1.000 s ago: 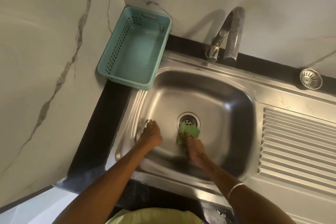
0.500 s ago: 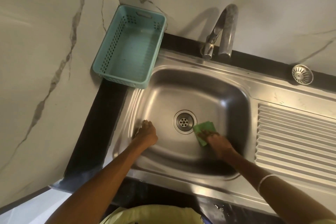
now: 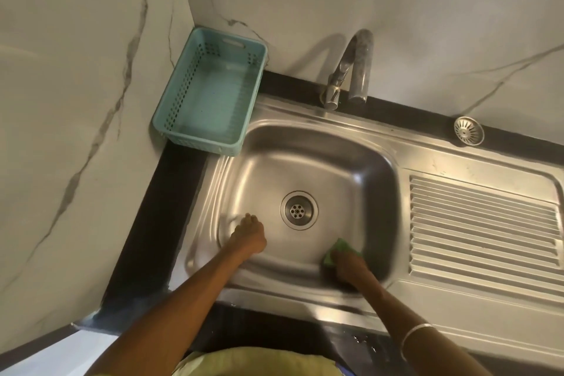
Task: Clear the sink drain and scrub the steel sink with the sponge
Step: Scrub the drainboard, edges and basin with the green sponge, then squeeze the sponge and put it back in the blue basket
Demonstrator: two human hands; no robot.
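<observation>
The right hand is pressing down on a thin green scouring sponge, its fingers lying over the pad so that only the far corner and left edge are showing; whether the fingers are curling round the sponge cannot be told, since the hand is blurred. The sponge is lying on the smooth floor of the brushed stainless-steel sink basin, near the front right corner, to the right of and nearer than the round drain opening. That drain is sitting uncovered at the middle of the basin, a ringed steel cup with a small perforated disc at its centre.

The left hand is resting on the basin floor left of the drain, fingers held close together and pointing away, holding nothing.

The basin is a rounded rectangle with softly curved walls, joining on the right a flat steel draining board pressed into parallel ridges. A round slotted steel strainer cap is lying on the dark stone ledge behind the board, well apart from the drain. A curved steel tap is standing behind the basin. A rectangular turquoise plastic basket with perforated sides is sitting in the corner against the white veined marble wall. A thin pale bangle is circling the right wrist.
</observation>
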